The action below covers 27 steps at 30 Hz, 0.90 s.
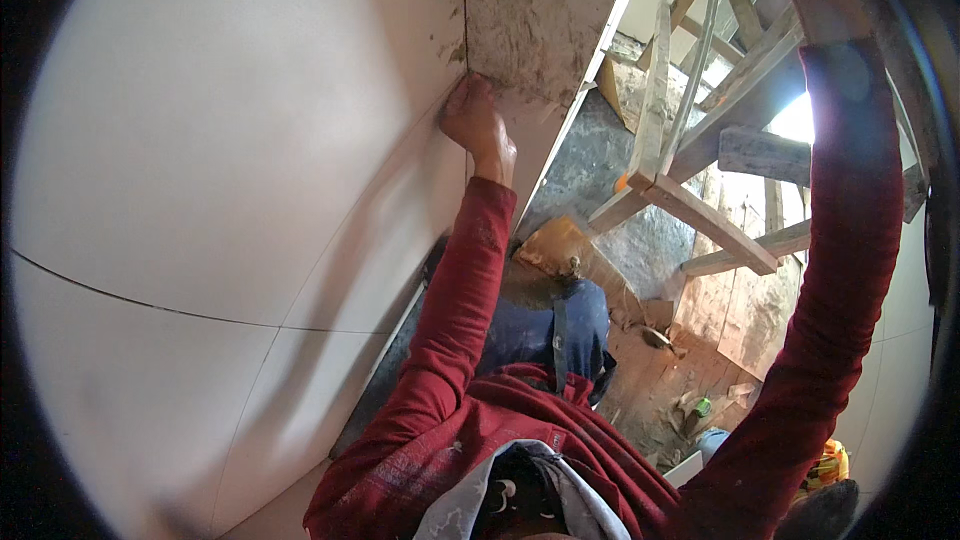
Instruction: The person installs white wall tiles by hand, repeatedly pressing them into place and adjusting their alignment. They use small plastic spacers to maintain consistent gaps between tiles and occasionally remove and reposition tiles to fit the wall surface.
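The left hand is resting curled against the wall at twelve o'clock, pinch unclear; I cannot tell the right hand's state, its arm lying toward two.

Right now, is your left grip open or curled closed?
Curled closed: the left grip is bunched fist-like at the tile seam; anything inside is hidden.
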{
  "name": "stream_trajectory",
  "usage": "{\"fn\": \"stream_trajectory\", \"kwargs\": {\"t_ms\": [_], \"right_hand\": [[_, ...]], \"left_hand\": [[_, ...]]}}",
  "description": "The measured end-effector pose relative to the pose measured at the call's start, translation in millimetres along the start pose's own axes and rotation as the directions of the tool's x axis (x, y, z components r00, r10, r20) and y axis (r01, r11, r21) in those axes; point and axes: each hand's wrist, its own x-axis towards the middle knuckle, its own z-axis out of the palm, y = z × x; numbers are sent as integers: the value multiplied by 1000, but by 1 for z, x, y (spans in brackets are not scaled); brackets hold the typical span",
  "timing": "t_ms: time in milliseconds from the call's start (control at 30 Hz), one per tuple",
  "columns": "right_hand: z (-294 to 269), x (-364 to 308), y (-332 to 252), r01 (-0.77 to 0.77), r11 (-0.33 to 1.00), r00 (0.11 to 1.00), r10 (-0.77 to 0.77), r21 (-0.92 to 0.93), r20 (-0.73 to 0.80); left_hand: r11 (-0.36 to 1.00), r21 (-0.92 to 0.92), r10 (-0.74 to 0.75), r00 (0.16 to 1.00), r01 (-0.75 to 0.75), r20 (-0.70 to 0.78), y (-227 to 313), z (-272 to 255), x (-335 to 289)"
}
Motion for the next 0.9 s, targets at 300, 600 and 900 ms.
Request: {"fn": "stream_trajectory", "kwargs": {"t_ms": [300,600,900], "right_hand": [[20,6,11,-44,969,992,13,-245,-128],[31,17,34,39,924,983,-104,-381,-153],[35,3,29,-23,932,971,-65,-362,-229]], "left_hand": [[904,247,331,937,-350,116,-13,-11,-15],[39,769,547,657,-638,518,-26,-9,-41],[55,776,498,691,-629,524,-26,-10,-38]]}}
